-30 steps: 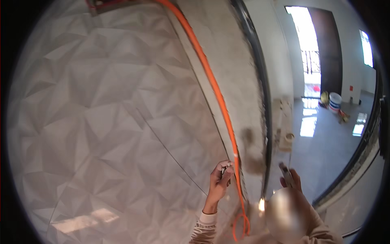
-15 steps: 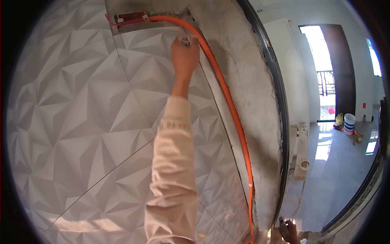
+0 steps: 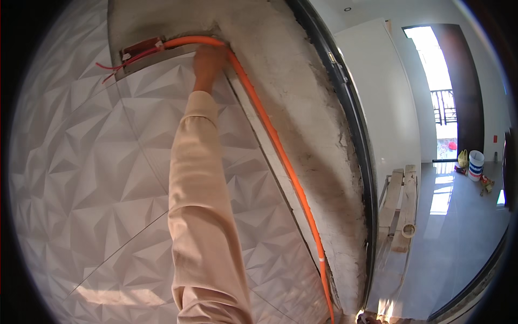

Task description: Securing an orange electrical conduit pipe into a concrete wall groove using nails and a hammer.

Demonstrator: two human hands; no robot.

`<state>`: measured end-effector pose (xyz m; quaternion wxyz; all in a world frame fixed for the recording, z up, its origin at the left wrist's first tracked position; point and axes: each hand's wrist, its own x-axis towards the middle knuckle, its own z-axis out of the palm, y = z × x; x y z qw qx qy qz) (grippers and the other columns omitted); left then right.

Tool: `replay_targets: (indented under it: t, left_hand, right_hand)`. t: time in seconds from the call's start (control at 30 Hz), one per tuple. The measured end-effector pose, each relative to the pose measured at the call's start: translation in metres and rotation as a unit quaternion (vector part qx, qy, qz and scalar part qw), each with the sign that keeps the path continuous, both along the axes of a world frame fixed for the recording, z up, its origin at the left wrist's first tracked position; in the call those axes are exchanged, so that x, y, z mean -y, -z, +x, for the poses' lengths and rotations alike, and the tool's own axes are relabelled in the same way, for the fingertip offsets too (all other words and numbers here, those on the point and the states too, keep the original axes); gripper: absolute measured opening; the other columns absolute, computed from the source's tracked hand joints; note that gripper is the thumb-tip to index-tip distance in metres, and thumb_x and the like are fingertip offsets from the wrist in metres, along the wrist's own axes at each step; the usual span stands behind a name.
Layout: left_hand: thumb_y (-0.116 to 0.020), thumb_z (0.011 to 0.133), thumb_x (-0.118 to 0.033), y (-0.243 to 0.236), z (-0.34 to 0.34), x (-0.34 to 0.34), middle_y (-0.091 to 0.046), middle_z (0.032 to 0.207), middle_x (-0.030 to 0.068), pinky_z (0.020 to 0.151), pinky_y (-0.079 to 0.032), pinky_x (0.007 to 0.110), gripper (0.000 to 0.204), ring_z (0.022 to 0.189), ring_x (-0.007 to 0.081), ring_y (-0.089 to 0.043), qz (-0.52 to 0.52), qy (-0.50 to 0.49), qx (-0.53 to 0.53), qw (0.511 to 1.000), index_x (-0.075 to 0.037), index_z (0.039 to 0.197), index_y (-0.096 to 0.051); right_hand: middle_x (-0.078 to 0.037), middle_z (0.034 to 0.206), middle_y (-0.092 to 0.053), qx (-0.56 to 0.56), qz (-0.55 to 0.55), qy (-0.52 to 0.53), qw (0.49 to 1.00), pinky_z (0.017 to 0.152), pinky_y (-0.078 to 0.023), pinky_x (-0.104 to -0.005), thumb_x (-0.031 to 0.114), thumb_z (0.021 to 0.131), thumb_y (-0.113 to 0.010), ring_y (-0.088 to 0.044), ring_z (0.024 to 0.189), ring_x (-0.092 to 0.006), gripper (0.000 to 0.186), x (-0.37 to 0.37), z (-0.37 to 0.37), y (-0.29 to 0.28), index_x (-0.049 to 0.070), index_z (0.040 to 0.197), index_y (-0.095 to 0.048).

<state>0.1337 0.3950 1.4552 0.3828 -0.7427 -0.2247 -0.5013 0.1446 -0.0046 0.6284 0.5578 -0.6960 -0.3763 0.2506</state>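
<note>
My left hand (image 3: 210,62), in a beige sleeve (image 3: 198,173), reaches up to the grey faceted tile wall (image 3: 102,189). Its closed fingers are at the tile's upper edge, just under the bend of an orange conduit (image 3: 275,132). What they hold is too blurred to make out. The conduit runs down a groove beside the tiles from a red wall box (image 3: 143,47), where red wires (image 3: 110,67) stick out. Only part of my right hand (image 3: 369,318) shows at the lower edge; its fingers are closed round something I cannot make out.
Bare rough plaster (image 3: 313,162) lies right of the conduit, bordered by a dark metal frame (image 3: 345,75). Beyond it are a wooden bench (image 3: 390,208) with a tape roll (image 3: 408,230), a glossy tiled floor (image 3: 431,259), a white bucket (image 3: 475,166) and an open doorway (image 3: 440,97).
The view has shifted, so the wall box and conduit sit further left and lower. My left hand stays near the conduit's bend, nearer the box. My right hand has dropped mostly out of the picture.
</note>
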Motion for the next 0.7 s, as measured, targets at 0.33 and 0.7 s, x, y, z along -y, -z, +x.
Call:
replay_targets:
  t: [0.33,0.7]
  left_hand:
    - [-0.052,0.084,-0.036,-0.035,0.017,-0.032,-0.063,0.100,0.0164,0.080,-0.046,0.044,0.036,0.093,0.0359,-0.059,0.123,0.104,0.074,0.984,-0.006,0.104,-0.060]
    - [-0.050,0.086,-0.018,-0.113,-0.073,-0.179,-0.053,0.123,0.0130,0.096,-0.039,0.038,0.032,0.114,0.0296,-0.050,0.263,0.033,-0.040,0.964,-0.012,0.117,-0.058]
  right_hand:
    - [-0.018,0.074,-0.062,0.159,-0.372,-0.053,0.913,0.059,-0.046,-0.0440,0.027,0.075,-0.065,-0.060,0.067,-0.0329,0.026,0.029,0.001,-0.053,0.003,0.084,-0.062]
    - [-0.010,0.069,-0.056,0.233,-0.294,-0.430,0.821,0.046,-0.039,-0.0323,0.029,0.079,-0.064,-0.051,0.055,-0.0172,0.027,-0.005,-0.048,0.162,0.004,0.085,-0.054]
